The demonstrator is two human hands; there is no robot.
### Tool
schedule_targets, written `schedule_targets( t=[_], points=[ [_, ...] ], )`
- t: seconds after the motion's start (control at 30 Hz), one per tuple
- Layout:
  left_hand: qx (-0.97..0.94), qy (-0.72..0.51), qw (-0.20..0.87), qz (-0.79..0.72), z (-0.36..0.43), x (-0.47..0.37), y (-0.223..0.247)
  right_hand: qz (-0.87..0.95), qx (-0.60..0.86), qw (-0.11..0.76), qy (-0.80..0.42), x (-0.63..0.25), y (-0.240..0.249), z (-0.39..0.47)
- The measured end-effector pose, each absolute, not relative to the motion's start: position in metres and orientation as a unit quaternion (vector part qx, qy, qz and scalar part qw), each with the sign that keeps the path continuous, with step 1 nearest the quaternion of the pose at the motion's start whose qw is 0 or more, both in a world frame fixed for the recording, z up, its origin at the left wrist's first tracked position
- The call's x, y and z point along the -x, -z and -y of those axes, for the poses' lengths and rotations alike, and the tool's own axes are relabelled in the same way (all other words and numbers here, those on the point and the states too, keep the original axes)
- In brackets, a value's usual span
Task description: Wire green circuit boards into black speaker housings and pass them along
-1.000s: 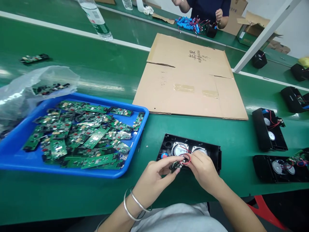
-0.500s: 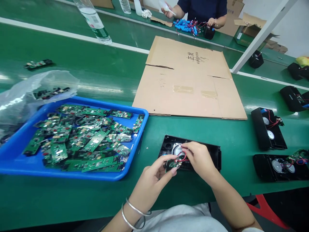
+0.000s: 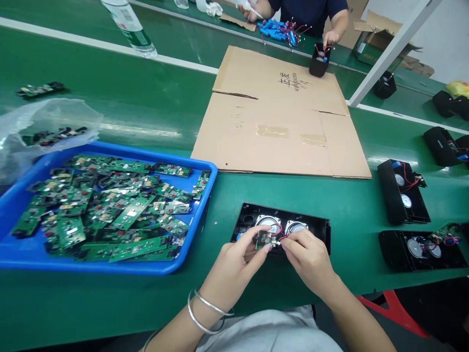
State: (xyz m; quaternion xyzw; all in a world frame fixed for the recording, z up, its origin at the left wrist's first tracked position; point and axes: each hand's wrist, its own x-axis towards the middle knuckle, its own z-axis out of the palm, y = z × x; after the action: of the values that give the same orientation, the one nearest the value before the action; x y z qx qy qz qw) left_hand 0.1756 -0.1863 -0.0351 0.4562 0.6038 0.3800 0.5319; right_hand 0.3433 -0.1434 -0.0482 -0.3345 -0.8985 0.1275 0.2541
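Observation:
My left hand (image 3: 240,256) pinches a small green circuit board (image 3: 264,239) between thumb and fingers. Close beside it, my right hand (image 3: 308,252) is closed on a red and black wire (image 3: 281,237) with a small white plug at the board's edge. Whether the plug sits in the board's socket I cannot tell. Beneath both hands lies an open black speaker housing (image 3: 322,230) with two round silver speakers (image 3: 269,222) inside. Part of the housing is hidden by my hands.
To the left, a blue tray (image 3: 200,222) holds many circuit boards, with a plastic bag (image 3: 44,122) behind it. Flat cardboard (image 3: 282,127) lies ahead. More open speaker housings (image 3: 403,193) stand on the right. Across the bench, a co-worker's hand (image 3: 331,38) touches another housing.
My right hand has moved from over the speaker down to the wire by the board. Both speakers now show. The co-worker's housing has come forward onto the cardboard's edge.

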Motion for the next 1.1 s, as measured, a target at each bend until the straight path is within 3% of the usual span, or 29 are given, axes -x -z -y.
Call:
schedule_targets(
  t=[0.43,0.97,1.1],
  points=[
    [-0.59,-0.366,0.415,-0.587,0.18,-0.176,0.029,0.94,0.27,0.205,-0.047,-0.341,0.045,0.136],
    [-0.554,-0.37,0.469,-0.58,0.178,-0.178,0.032,0.897,0.335,0.249,-0.147,-0.34,0.05,0.132],
    [-0.615,-0.396,0.398,-0.554,0.179,-0.179,0.038,0.857,0.344,0.255,-0.288,-0.349,0.052,0.127]
  ],
)
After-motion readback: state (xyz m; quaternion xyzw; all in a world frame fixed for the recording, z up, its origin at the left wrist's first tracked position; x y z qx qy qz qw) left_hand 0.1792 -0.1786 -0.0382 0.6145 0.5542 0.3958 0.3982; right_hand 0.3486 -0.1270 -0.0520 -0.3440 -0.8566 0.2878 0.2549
